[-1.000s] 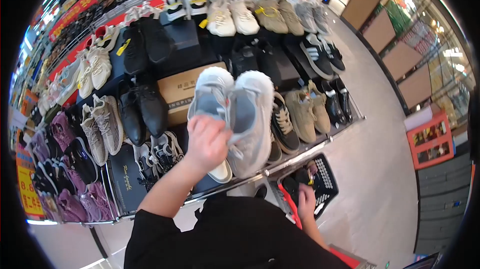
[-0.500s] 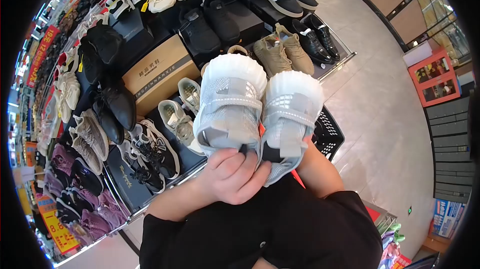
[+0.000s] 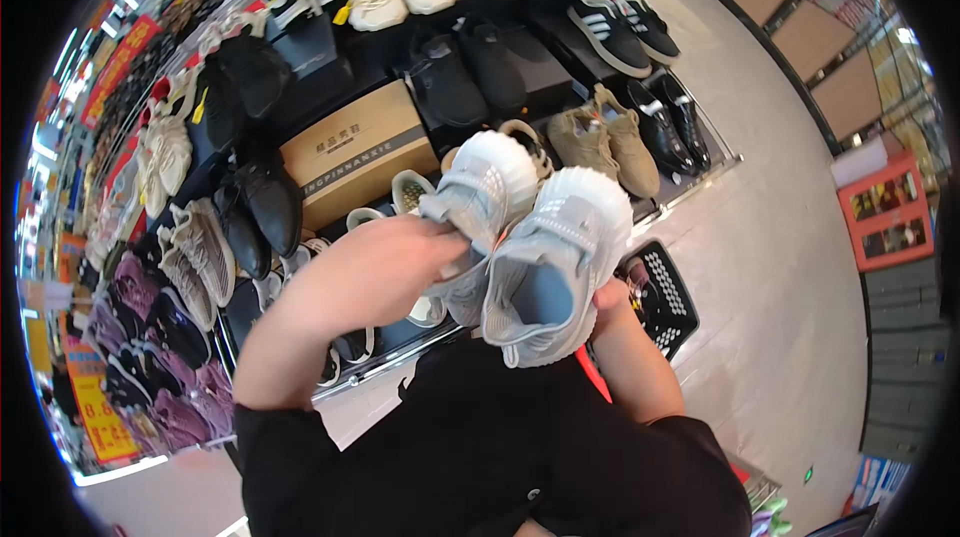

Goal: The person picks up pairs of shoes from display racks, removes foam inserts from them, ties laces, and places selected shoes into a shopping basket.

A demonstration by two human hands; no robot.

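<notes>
In front of my chest I hold a pair of grey sneakers with thick white soles. My left hand grips the left sneaker at its collar, and its fingertips are partly hidden in or behind the shoe. The right sneaker is tilted so that its blue-grey insole shows through the opening. Closed on the outer side of that shoe is my right hand, most of it hidden behind the shoe. A strip of red shows beneath it, beside my right forearm.
Ahead, a tiered display holds a brown shoebox, black slip-on shoes, tan boots and striped sneakers. A black basket stands at the right, on the tiled floor. Purple shoes fill a rack at the left.
My left hand has shifted from the heels to the left sneaker's outer side. The right sneaker has tipped, exposing its insole. The display now sits further right and lower in view.
</notes>
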